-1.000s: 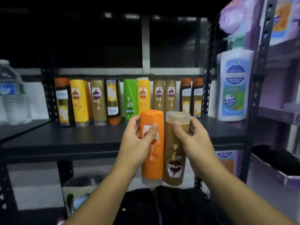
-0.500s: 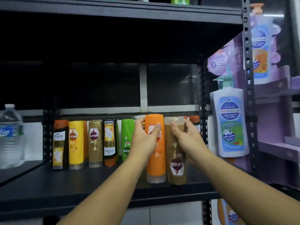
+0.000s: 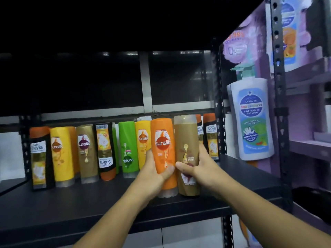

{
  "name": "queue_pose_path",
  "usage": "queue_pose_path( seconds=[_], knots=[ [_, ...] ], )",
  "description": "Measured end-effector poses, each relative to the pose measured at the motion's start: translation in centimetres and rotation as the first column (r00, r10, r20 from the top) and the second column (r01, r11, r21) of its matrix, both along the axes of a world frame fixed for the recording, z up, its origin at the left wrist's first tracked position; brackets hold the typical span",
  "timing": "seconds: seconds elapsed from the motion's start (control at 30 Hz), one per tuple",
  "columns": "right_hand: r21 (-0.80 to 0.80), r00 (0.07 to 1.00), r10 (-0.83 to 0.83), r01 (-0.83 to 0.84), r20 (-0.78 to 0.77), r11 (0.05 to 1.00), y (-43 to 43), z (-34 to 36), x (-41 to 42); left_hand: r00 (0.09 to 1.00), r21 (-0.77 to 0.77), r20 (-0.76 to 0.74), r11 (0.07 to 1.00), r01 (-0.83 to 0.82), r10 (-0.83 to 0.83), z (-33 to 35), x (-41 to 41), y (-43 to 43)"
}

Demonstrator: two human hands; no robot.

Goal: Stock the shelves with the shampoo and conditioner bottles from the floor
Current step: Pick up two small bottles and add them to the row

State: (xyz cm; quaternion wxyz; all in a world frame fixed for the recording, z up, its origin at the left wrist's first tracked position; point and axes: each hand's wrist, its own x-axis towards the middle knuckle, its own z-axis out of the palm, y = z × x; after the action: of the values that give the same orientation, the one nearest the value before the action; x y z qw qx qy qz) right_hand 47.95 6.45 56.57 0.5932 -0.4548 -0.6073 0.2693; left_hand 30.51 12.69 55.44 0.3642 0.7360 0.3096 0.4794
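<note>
My left hand [image 3: 155, 173] grips an orange Sunsilk bottle [image 3: 163, 142] low on its body. My right hand [image 3: 200, 168] grips a brown bottle [image 3: 187, 136] with a clear cap on top. Both bottles stand side by side, upright, with their bases on or just above the black shelf [image 3: 89, 203] near its front. Behind them along the back of the shelf stands a row of several bottles [image 3: 86, 151] in orange, yellow, brown, black and green.
A large white pump bottle [image 3: 252, 119] hangs or stands at the right by the perforated black upright [image 3: 279, 122]. A purple display shelf [image 3: 308, 147] lies further right. The shelf above is dark. Bare shelf surface lies left of my hands.
Both hands have slid from the bottles' tops down to their lower bodies. The two bottles have gone further onto the shelf, towards the back row.
</note>
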Motion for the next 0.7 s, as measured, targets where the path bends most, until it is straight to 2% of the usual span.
queue_pose_path(
  seconds=[0.17,0.47,0.7],
  knots=[
    [0.036,0.994,-0.032,0.036,-0.105,0.999,3.0,-1.0,1.4,0.983,0.011,-0.184,1.000,-0.014,0.016,-0.6,0.8,2.6],
    [-0.026,0.980,-0.047,0.043,-0.195,0.999,6.6,-2.1,2.4,0.865,0.103,-0.427,0.965,-0.241,0.262,1.5,4.3,8.8],
    [-0.034,0.981,-0.032,0.026,-0.190,0.999,6.9,-2.2,2.6,0.828,0.119,-0.437,0.935,-0.334,0.352,1.1,5.2,10.2]
  ],
)
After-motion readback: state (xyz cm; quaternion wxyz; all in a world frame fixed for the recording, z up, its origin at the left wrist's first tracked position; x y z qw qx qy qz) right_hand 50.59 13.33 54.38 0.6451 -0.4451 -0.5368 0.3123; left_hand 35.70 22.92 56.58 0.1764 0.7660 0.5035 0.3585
